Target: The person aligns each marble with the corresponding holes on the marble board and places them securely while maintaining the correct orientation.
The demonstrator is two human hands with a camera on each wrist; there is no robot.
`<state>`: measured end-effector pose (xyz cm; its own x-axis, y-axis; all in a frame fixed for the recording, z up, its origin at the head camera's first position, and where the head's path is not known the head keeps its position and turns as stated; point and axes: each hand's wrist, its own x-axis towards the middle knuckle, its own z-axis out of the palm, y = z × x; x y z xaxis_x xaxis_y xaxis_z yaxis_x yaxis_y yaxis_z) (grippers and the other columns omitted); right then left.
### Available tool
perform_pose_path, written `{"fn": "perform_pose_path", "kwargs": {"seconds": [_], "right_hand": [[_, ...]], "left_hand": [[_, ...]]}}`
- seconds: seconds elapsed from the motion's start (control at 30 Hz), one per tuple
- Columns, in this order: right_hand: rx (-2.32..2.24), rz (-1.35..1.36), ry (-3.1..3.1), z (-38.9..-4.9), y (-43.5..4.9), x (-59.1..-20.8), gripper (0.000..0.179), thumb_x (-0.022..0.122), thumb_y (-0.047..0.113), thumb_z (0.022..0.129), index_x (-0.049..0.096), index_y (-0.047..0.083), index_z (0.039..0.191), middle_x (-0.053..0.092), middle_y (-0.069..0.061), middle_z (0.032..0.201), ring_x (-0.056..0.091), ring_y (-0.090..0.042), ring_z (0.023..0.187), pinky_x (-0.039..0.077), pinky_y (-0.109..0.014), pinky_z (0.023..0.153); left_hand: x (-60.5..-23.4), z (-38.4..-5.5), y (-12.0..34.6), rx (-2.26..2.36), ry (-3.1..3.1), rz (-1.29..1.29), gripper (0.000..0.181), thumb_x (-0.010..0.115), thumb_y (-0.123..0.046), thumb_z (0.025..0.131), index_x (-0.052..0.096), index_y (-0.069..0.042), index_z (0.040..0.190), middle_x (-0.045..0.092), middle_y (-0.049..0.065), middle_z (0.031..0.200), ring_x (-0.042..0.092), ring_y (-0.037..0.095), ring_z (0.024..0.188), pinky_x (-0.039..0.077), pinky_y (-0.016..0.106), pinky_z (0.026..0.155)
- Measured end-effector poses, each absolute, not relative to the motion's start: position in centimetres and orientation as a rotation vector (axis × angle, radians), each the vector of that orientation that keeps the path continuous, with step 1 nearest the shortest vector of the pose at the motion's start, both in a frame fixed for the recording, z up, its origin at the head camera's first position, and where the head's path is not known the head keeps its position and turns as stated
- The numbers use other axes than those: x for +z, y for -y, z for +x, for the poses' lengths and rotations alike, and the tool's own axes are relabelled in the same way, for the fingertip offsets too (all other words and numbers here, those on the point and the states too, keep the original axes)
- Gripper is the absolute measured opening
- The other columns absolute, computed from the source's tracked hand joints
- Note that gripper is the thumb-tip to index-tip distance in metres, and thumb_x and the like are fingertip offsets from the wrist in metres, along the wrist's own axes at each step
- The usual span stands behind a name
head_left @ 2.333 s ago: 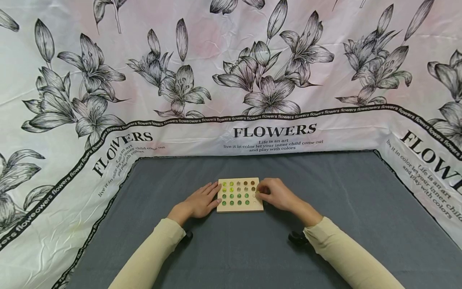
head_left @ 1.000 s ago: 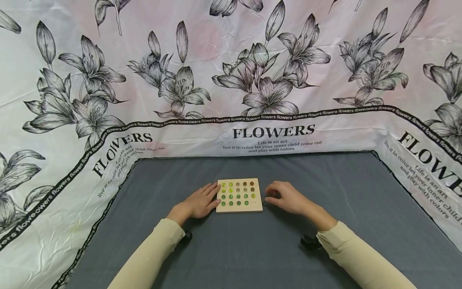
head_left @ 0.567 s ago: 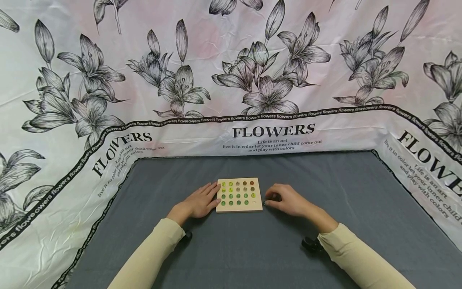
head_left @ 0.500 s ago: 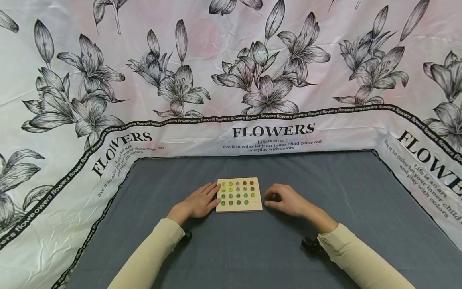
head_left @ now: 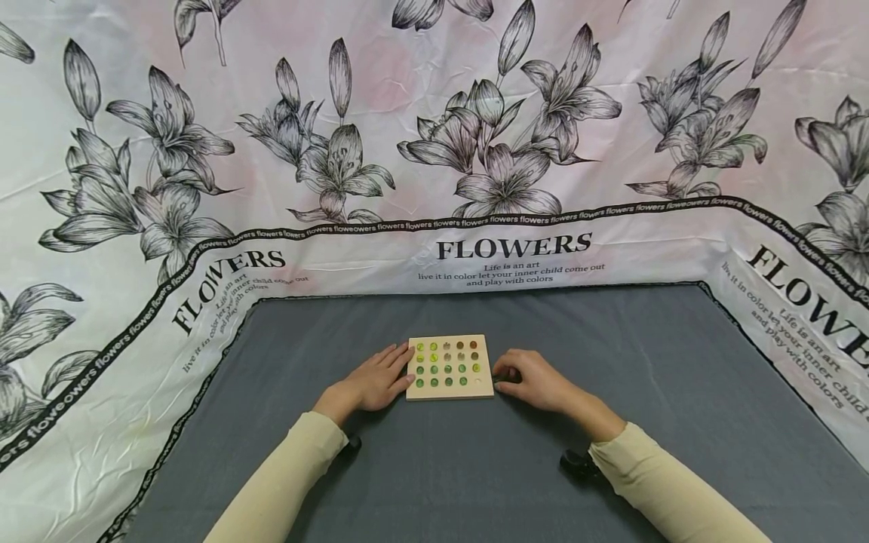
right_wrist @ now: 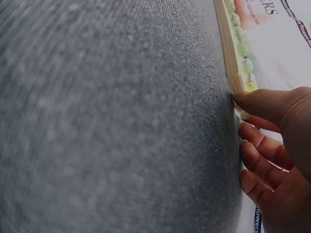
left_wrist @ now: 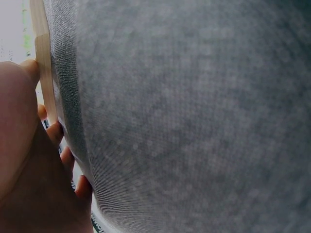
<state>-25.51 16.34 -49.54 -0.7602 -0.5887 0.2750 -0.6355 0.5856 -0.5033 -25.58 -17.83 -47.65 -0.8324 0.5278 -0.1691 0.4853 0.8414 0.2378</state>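
A pale wooden board (head_left: 449, 391) lies on the grey cloth, holding rows of glass marbles: yellow-green, clear, brown and green. A bare hole shows at its near right corner. My left hand (head_left: 366, 383) rests with straight fingers along the board's left edge, fingertips and thumb touching it. Just off the right edge, my right hand (head_left: 532, 379) pinches a marble between thumb and index finger. That clear, greenish marble (right_wrist: 241, 113) shows in the right wrist view, low beside the board's end and partly covered by the fingertips. The other right fingers curl near the cloth.
Grey cloth (head_left: 434, 467) covers the table around the board. A white curtain (head_left: 516, 256) printed with lilies and lettering stands along the back and both sides. Dark wrist-worn devices show under both sleeves.
My right hand has left the board, where a yellow-green marble now sits in the third row's right hole. It took up another marble from the cloth and shifted slightly left. The left hand stays put.
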Motion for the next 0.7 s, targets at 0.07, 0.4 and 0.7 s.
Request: {"fn": "perform_pose_path", "kwargs": {"seconds": [0.07, 0.4, 0.7], "right_hand": [[0.918, 1.047, 2.732, -25.48, -16.24, -49.59, 0.010, 0.079, 0.010, 0.091, 0.075, 0.008, 0.100, 0.062, 0.002, 0.087, 0.056, -0.011, 0.077, 0.049, -0.028, 0.069], [0.927, 1.027, 2.752, -25.24, -16.14, -49.31, 0.007, 0.077, 0.009, 0.092, 0.075, 0.008, 0.099, 0.061, 0.006, 0.084, 0.053, -0.005, 0.073, 0.049, -0.027, 0.065], [0.939, 0.995, 2.733, -25.12, -16.25, -48.65, 0.006, 0.077, 0.009, 0.092, 0.075, 0.008, 0.097, 0.063, 0.006, 0.083, 0.055, -0.005, 0.072, 0.049, -0.027, 0.065]], "left_hand": [[-47.67, -25.59, 17.85, 0.285, -2.790, 0.783, 0.064, 0.033, -0.042, 0.113, 0.017, -0.011, 0.166, 0.013, 0.012, 0.171, 0.010, 0.034, 0.158, 0.015, 0.052, 0.126], [-48.01, -25.90, 17.94, 0.287, -2.796, 0.791, 0.064, 0.031, -0.044, 0.113, 0.015, -0.011, 0.166, 0.013, 0.011, 0.172, 0.009, 0.032, 0.158, 0.013, 0.051, 0.127], [-48.39, -26.18, 17.94, 0.259, -2.800, 0.753, 0.065, 0.031, -0.047, 0.112, 0.014, -0.015, 0.166, 0.011, 0.008, 0.172, 0.009, 0.029, 0.158, 0.013, 0.048, 0.127]]}}
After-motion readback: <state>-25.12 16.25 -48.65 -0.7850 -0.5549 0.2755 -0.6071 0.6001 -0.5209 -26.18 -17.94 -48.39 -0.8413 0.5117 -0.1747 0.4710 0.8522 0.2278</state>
